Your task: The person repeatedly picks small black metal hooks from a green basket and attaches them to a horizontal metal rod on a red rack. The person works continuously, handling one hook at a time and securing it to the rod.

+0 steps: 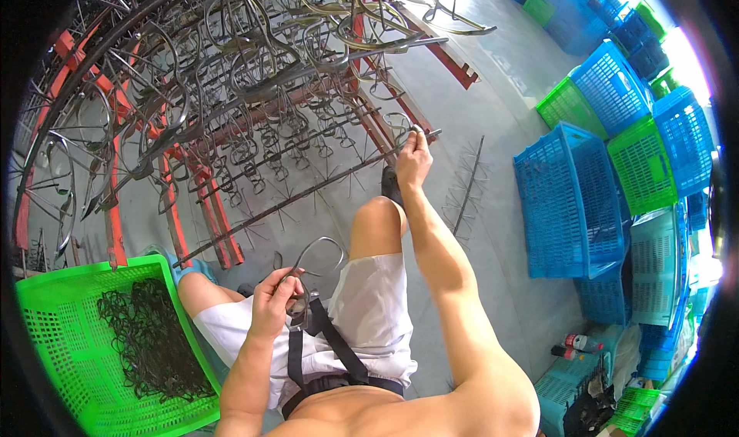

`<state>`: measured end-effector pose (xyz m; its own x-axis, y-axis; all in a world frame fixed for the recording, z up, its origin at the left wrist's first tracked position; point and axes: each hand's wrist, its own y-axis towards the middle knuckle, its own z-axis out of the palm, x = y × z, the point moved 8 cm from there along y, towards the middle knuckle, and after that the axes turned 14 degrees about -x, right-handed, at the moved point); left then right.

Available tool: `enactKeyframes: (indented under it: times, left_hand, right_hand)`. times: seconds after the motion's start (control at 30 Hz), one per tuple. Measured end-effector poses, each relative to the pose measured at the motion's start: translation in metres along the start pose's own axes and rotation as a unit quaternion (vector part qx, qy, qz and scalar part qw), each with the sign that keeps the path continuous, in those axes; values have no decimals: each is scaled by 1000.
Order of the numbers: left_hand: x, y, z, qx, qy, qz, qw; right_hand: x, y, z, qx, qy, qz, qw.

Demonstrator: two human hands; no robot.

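In my left hand (pixel 271 302), closed in front of my lap, is a thin dark looped frame (pixel 327 242), shaped like a spectacle front. Its lower part hangs below my fingers. My right hand (pixel 414 160) reaches forward with fingers pinched together at the far right end of a long dark rod (pixel 300 196). Thin wire prongs stick out along this rod, which slants from beside my left knee up to the right. Next to my right fingertips shows a small looped frame (pixel 396 121); I cannot tell whether they grip it or the rod.
A red metal rack (pixel 115 206) holds rods hung with many looped frames. The green basket (pixel 54 345) at my left contains a dark tangled pile (pixel 154 341). Another pronged rod (pixel 468 191) lies on the floor. Blue crates (pixel 543 206) and green crates (pixel 643 164) stand stacked at right.
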<state>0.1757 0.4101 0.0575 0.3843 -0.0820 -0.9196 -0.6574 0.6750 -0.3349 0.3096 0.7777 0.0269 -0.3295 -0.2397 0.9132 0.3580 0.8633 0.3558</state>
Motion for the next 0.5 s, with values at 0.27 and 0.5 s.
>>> enactKeyframes:
  times: [0.27, 0.5]
  left_hand:
    - [-6, -5, 5, 14, -4, 2, 1000]
    - [-8, -11, -6, 2, -5, 2, 1000]
  right_hand:
    - [4, -2, 7, -3, -39, -75, 996]
    - [0, 11, 6, 30, -9, -28, 999]
